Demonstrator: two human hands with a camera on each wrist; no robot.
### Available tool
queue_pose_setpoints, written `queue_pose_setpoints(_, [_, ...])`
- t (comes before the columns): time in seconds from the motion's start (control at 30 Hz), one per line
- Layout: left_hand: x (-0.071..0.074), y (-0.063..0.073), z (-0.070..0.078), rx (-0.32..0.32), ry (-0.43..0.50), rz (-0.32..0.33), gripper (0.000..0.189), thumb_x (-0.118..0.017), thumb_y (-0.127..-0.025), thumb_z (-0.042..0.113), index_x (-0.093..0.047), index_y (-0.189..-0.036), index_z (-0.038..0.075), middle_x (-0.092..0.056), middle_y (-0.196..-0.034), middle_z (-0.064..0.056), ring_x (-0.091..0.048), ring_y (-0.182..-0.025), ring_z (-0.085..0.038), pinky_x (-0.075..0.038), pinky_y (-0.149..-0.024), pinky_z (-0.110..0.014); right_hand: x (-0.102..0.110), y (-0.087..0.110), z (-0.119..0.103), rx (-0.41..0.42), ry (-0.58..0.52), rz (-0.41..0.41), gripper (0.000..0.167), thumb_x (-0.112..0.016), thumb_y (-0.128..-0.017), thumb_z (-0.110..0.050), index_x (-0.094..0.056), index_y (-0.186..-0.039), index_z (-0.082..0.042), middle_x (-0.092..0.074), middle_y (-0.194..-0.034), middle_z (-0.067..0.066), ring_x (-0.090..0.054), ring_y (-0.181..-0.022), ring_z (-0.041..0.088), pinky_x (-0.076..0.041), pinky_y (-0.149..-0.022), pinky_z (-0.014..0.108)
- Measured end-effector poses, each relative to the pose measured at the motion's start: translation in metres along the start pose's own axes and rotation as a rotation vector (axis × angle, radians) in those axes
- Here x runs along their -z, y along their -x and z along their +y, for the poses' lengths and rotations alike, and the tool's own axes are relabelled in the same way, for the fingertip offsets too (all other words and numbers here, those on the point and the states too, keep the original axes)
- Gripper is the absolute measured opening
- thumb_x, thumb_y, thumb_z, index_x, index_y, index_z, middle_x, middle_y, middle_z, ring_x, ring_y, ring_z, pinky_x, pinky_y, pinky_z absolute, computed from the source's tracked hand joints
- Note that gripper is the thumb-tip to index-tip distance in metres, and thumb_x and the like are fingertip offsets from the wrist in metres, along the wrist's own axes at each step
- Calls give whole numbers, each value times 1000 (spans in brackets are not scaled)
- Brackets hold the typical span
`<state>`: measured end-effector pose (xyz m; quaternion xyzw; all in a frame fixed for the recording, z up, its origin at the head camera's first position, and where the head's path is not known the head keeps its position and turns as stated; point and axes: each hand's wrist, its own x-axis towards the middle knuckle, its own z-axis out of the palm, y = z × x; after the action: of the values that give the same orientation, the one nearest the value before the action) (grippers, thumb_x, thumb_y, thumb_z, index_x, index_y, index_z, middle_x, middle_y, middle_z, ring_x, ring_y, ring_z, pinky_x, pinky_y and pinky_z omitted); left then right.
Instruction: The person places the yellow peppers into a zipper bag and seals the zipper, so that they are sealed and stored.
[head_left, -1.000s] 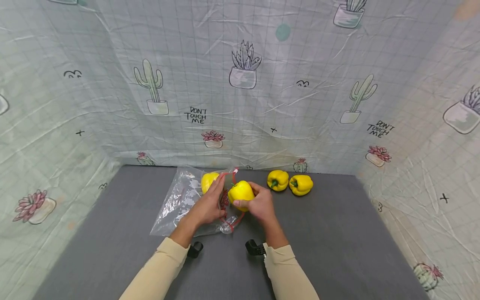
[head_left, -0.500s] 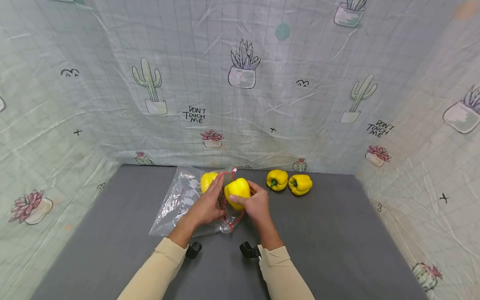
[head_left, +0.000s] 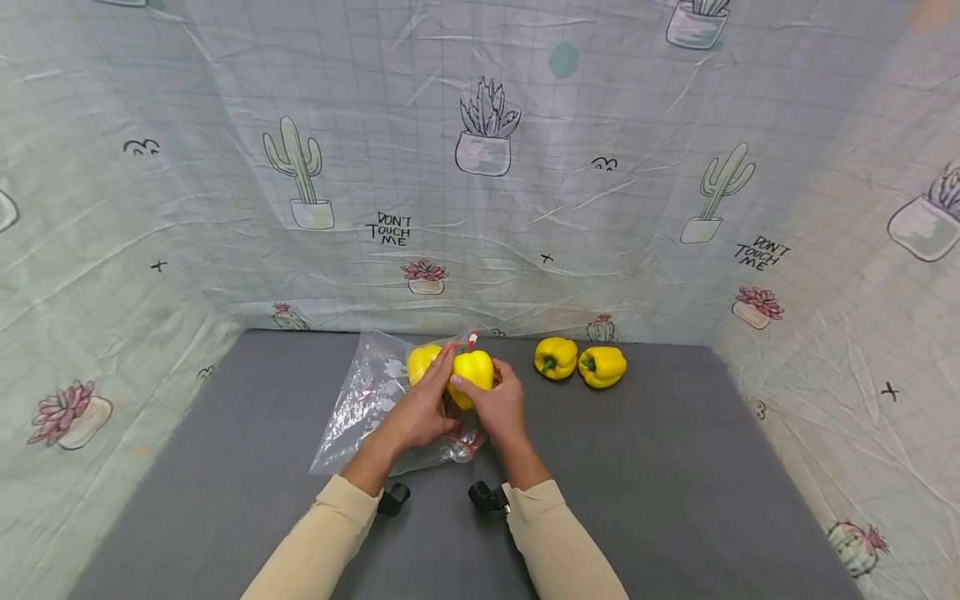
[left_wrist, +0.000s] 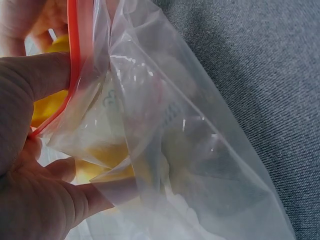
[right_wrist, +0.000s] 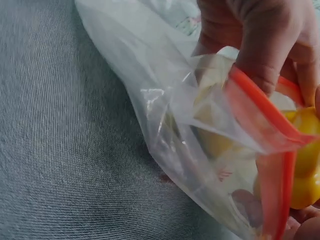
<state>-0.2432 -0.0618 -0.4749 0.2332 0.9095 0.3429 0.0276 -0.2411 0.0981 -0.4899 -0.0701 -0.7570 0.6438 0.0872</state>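
My right hand [head_left: 504,410] grips a yellow bell pepper [head_left: 474,373], with the thumb across its near side, at the mouth of a clear plastic zip bag [head_left: 351,429]. The left hand [head_left: 414,415] has its fingers and thumb spread at that mouth, straight against the plastic. In the left wrist view the thumb reaches behind the red zip edge [left_wrist: 74,45]. Another yellow bell pepper [head_left: 422,362] is inside the bag, partly behind the left fingers. The right wrist view shows the held pepper [right_wrist: 306,175] beside the red edge; its far side is hidden.
Two more yellow bell peppers, one [head_left: 557,358] left of the other [head_left: 602,367], lie at the back of the grey table [head_left: 660,467], right of the bag. Behind and at both sides hangs a cactus-print curtain [head_left: 540,217].
My right hand has carried its pepper leftward to the bag's mouth, close to the left fingers, tilting it on the way. The left hand stays at the bag's mouth.
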Motion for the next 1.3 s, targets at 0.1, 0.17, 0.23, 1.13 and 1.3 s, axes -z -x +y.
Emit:
queue_pose_setpoints(0.1, [-1,0,0,-1,-14,16,122,-88,-78,6,-8,-169,11,-8,-178,-7,-26,-161,-34,-42,-121,-52,-4,-2,3,30,82,13,78,-88,-83,-38,-54,-147,-8,-65,-138,15,-65,-117,33,-57,-102,51])
queue_pose_setpoints(0.17, [-1,0,-1,-12,-20,27,120,-88,-78,6,-9,-169,10,-9,-178,-8,-27,-160,-34,-42,-121,-52,-7,-3,7,58,143,25,76,-86,-85,-39,-55,-148,-11,-66,-139,13,-65,-115,33,-57,-99,51])
queue_pose_setpoints(0.23, [-1,0,-1,-17,-26,32,119,-87,-78,5,-9,-169,10,-9,-178,-8,-26,-161,-34,-40,-122,-51,-9,-2,10,72,200,28,75,-84,-87,-39,-53,-150,-13,-67,-140,12,-65,-114,32,-57,-98,50])
queue_pose_setpoints(1.13, [-9,-3,-4,-72,-113,169,108,-76,-78,-8,-16,-167,5,-17,-176,-12,-27,-158,-44,-31,-127,-52,-25,1,20,72,281,78,56,-78,-93,-33,-54,-134,-4,-76,-116,21,-74,-99,34,-63,-82,47])
queue_pose_setpoints(1.3, [-11,-3,-2,-78,-136,165,107,-77,-77,-9,-19,-166,3,-19,-176,-13,-29,-156,-49,-32,-126,-54,-26,1,22,39,280,132,55,-77,-94,-36,-54,-132,-4,-77,-108,18,-75,-92,31,-63,-77,43])
